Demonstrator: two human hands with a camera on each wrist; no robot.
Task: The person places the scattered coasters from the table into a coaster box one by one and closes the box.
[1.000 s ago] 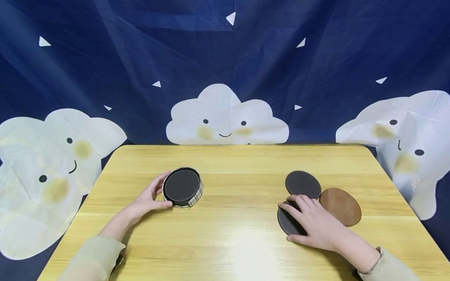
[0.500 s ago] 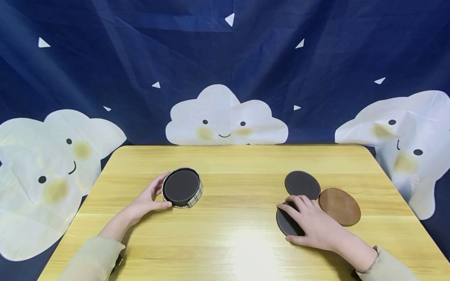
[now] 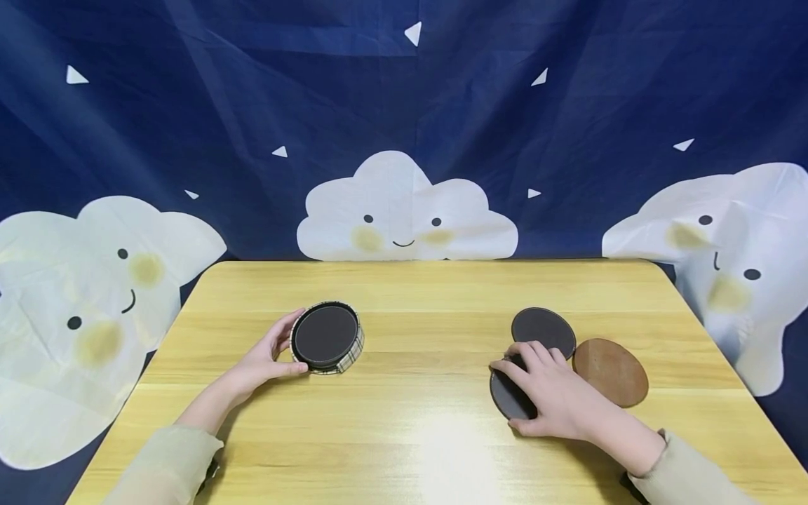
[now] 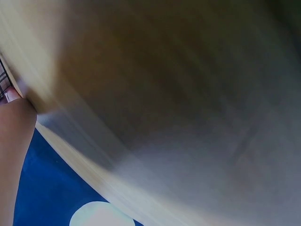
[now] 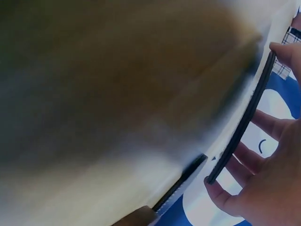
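A round plaid coaster holder (image 3: 351, 354) with a dark coaster stack (image 3: 325, 335) in it stands at the table's left. My left hand (image 3: 283, 348) holds the holder's left side, thumb in front and fingers behind. At the right, my right hand (image 3: 538, 384) grips a dark round coaster (image 3: 503, 396). In the right wrist view this dark coaster (image 5: 244, 117) is tilted up off the wood, between my thumb (image 5: 284, 52) and curled fingers (image 5: 223, 195). The left wrist view is mostly blurred table, with part of my thumb (image 4: 14, 141).
A second dark coaster (image 3: 543, 328) and a brown coaster (image 3: 611, 372) lie flat just beyond and right of my right hand. The wooden table (image 3: 429, 294) backs onto a blue cloth with white clouds (image 3: 404, 210). Its rounded corners drop off left and right.
My right hand has drawn its dark coaster a little to the left, away from the other two. The left hand and holder have not moved.
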